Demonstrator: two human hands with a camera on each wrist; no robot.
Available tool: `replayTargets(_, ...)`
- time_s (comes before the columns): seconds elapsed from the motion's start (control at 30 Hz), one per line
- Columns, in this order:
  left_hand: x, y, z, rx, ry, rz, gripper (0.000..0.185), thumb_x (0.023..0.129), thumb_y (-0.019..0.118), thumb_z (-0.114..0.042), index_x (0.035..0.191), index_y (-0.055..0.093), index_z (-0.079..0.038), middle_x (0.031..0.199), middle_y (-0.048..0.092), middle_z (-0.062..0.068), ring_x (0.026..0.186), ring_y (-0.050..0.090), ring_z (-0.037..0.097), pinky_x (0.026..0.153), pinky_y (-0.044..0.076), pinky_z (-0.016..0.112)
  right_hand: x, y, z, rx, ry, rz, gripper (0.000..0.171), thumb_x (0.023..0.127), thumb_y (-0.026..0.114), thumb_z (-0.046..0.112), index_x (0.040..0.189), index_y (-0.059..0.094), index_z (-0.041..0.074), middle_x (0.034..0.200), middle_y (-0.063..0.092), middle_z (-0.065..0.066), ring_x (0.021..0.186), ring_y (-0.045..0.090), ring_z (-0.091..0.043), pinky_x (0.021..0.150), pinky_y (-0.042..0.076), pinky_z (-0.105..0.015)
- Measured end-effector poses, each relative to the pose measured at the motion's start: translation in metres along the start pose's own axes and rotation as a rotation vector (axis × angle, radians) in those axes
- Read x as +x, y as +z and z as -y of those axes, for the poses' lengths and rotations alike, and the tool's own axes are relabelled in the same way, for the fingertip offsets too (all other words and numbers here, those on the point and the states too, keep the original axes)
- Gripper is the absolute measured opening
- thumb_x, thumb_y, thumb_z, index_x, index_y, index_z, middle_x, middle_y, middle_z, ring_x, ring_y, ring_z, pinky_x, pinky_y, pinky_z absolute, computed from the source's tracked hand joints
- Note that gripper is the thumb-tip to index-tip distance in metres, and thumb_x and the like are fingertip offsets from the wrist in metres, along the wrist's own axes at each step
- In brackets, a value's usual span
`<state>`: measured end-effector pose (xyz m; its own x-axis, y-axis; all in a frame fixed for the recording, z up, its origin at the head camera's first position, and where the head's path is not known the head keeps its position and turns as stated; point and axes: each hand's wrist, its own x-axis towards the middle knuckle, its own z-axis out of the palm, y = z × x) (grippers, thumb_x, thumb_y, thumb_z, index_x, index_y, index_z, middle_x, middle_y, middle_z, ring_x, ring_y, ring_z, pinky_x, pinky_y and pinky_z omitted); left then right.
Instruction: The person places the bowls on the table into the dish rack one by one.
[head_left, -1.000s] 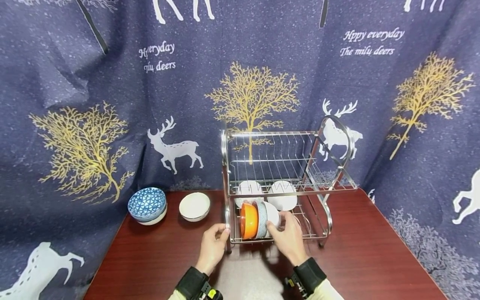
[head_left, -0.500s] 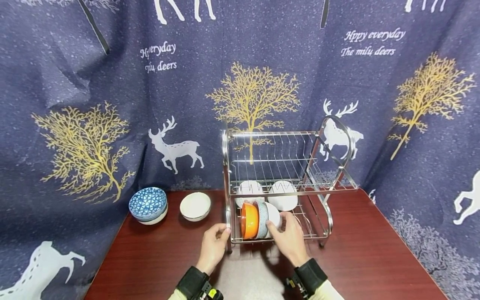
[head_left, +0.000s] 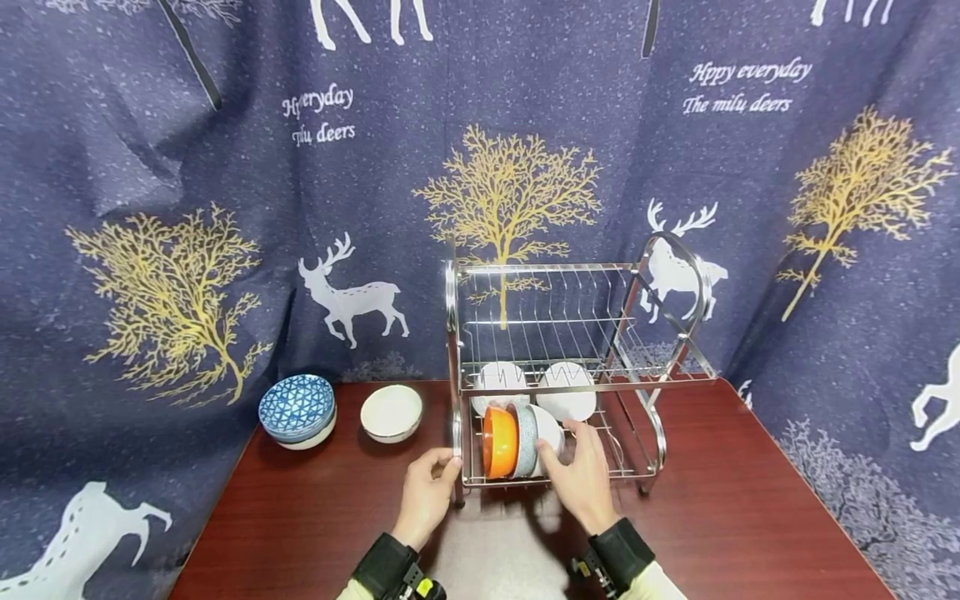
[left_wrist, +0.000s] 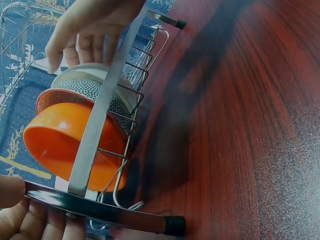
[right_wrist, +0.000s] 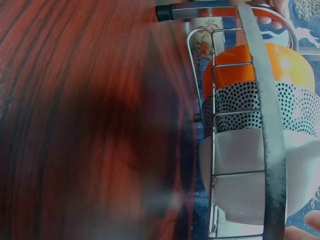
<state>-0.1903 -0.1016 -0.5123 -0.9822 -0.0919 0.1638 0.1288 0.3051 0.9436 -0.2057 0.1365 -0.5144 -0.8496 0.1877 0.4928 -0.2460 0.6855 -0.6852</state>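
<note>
With my left hand (head_left: 426,493) I grip the rack (head_left: 452,300); my right hand (head_left: 581,485) is relaxed, just beside the white bowl (head_left: 549,429) standing on edge low inside it, mouth toward nine o'clock, rim running roughly twelve to six. Red-brown worktop (head_left: 727,517) beneath; deer-print cloth (head_left: 375,183) at twelve.

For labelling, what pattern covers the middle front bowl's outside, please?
Round bowl: dark dots on white, best in right wrist view.

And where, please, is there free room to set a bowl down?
The table is bare from the rack to the curtain on the right. The upper tier holds nothing. Crowded is the lower tier, left to middle: orange bowl, speckled bowl and white bowl stand packed, two bowls behind.
</note>
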Motion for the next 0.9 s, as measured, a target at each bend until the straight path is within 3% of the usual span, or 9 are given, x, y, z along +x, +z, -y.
replayTargets(0.47, -0.002, -0.002, 0.003, -0.019, 0.006, 0.009, 0.013, 0.089, 0.066, -0.007, 0.099, 0.067, 0.0, 0.092, 0.068, 0.01, 0.084, 0.065, 0.021, 0.073, 0.053, 0.027, 0.004, 0.011, 0.02, 0.064, -0.171, -0.028, 0.045, 0.084, 0.072, 0.022, 0.12, 0.059, -0.001, 0.127, 0.057, -0.018, 0.121, 0.048, -0.032, 0.103, 0.035, -0.048)
replayTargets(0.9, -0.005, -0.005, 0.008, -0.036, -0.006, 0.02, 0.016, 0.086, 0.07, -0.007, 0.1, 0.068, 0.0, 0.096, 0.069, 0.012, 0.086, 0.067, 0.021, 0.073, 0.053, 0.026, 0.003, 0.031, 0.045, 0.109, -0.388, -0.018, 0.046, 0.082, 0.071, 0.025, 0.118, 0.06, -0.003, 0.127, 0.057, -0.017, 0.126, 0.044, -0.037, 0.105, 0.029, -0.054)
